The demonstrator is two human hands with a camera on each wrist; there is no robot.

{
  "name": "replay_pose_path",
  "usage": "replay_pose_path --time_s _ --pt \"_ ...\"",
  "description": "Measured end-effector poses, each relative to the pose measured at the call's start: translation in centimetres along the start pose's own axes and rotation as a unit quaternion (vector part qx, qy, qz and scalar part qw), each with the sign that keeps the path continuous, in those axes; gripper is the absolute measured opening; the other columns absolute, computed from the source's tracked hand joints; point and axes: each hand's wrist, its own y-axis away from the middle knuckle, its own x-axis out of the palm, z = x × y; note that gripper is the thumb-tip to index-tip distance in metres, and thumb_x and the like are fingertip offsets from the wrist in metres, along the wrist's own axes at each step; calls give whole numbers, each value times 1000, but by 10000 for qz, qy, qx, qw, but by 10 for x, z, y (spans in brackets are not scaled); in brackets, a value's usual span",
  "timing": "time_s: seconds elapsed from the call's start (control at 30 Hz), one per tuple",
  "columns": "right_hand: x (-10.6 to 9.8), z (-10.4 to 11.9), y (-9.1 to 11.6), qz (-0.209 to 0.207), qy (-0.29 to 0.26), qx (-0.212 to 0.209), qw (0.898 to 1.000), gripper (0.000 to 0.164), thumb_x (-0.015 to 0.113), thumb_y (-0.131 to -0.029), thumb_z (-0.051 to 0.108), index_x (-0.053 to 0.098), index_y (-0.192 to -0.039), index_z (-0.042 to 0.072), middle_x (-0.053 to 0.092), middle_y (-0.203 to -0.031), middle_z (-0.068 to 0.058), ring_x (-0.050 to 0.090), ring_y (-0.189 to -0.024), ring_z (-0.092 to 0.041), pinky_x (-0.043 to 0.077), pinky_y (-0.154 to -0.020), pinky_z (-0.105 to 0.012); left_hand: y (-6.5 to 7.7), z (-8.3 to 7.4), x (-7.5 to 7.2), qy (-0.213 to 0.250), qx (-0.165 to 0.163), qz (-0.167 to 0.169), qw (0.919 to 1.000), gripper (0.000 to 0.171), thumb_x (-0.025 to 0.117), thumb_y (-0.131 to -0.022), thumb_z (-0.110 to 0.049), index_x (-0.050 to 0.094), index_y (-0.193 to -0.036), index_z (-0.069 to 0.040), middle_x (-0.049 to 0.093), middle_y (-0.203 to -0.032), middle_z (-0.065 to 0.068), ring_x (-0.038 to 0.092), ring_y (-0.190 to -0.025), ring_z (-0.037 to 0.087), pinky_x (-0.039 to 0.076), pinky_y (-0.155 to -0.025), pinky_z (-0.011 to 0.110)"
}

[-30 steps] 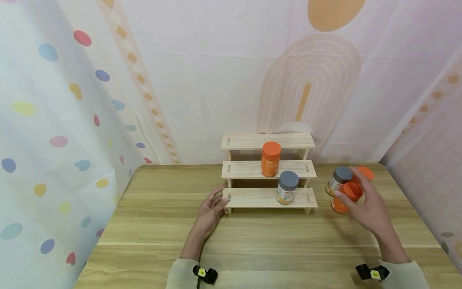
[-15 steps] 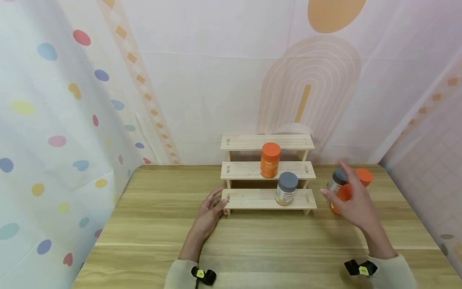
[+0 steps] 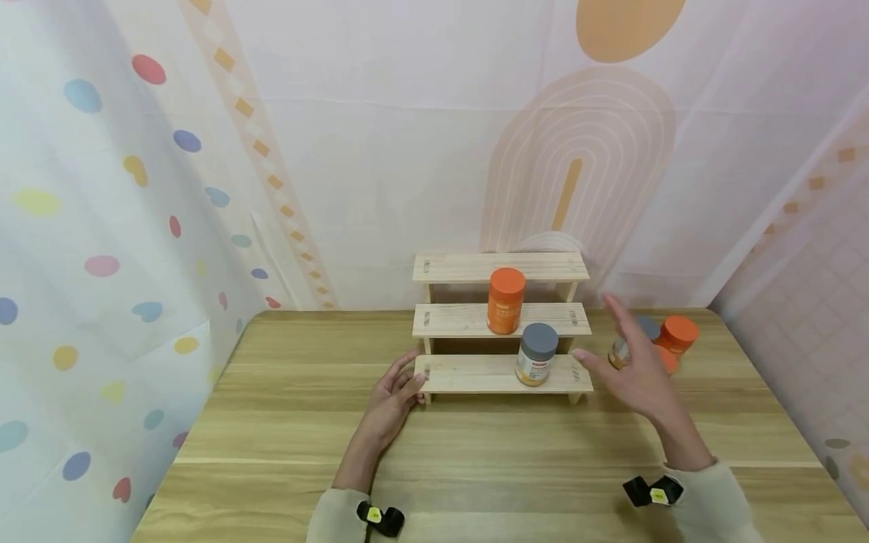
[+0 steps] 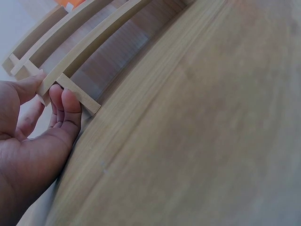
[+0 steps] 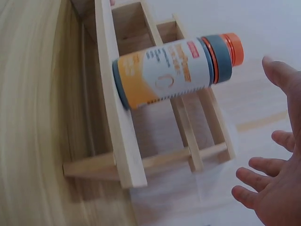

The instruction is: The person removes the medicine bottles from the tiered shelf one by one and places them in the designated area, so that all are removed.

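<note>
A three-step wooden display shelf (image 3: 468,375) stands on the table. At its left end my left hand (image 3: 388,411) grips the lowest step; the left wrist view shows the thumb (image 4: 34,84) on the board and other fingers curled below. On that step sits a grey-lidded jar (image 3: 536,358), right of the middle. One step higher stands an orange jar (image 3: 505,305) with an orange lid. My right hand (image 3: 638,373) is in the air just right of the shelf, fingers spread and holding nothing. The right wrist view has it beside the labelled grey-lidded jar (image 5: 164,70).
Right of the shelf, partly hidden behind my right hand, are a second grey-lidded jar (image 3: 619,353) and two orange jars, the rear one with its orange lid (image 3: 680,329) in sight. A patterned curtain (image 3: 380,151) hangs behind the wooden table (image 3: 292,422).
My right hand has moved left from over the jars at the right to the shelf's right end, fingers still spread. The left hand keeps its hold, and the jars have stayed put.
</note>
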Motion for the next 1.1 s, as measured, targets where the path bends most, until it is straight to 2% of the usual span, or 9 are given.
replay_pose_path --time_s 0.27,0.47,0.57,0.8,1.03,1.1 --pt "11 14 -11 289 -319 82 9990 94 77 -93 36 15 -164 39 27 -169 -9 28 -153 -44 28 -117 -73 0 -2 0 -9 -23 10 10000 57 59 -104 -6 39 -157 -16 58 -107 2 54 -84 10 53 -75 22" --pt "21 22 -22 375 -542 -357 9972 95 79 -92 27 19 -165 25 29 -168 -11 32 -153 -38 29 -121 -64 1 -3 1 30 -6 31 10000 59 59 -103 -6 38 -158 -15 58 -106 1 54 -84 10 53 -75 22" --pt "26 27 -27 401 -575 -494 9963 94 80 -91 25 21 -165 25 32 -167 -11 35 -152 -35 31 -122 -60 1 -2 2 56 -2 21 10000 58 59 -103 -5 39 -157 -15 58 -105 1 55 -83 10 53 -74 22" --pt "32 36 -38 549 -634 -660 9943 91 78 -93 24 20 -164 32 36 -165 -13 37 -151 -34 32 -122 -59 0 -2 2 61 -5 28 10000 59 59 -103 -4 39 -157 -15 58 -102 1 55 -82 10 53 -74 22" --pt "37 45 -50 775 -865 -614 9913 90 76 -94 25 20 -164 31 39 -163 -12 39 -149 -33 33 -122 -60 0 -2 2 42 -23 -13 10000 58 58 -104 -4 38 -157 -15 58 -102 1 54 -82 10 53 -74 21" --pt "39 48 -54 860 -918 -617 9901 90 76 -95 26 20 -164 27 40 -163 -10 41 -148 -34 33 -121 -60 0 -2 2 44 -20 -19 10000 58 58 -104 -4 39 -157 -15 57 -102 1 54 -82 10 53 -74 21"
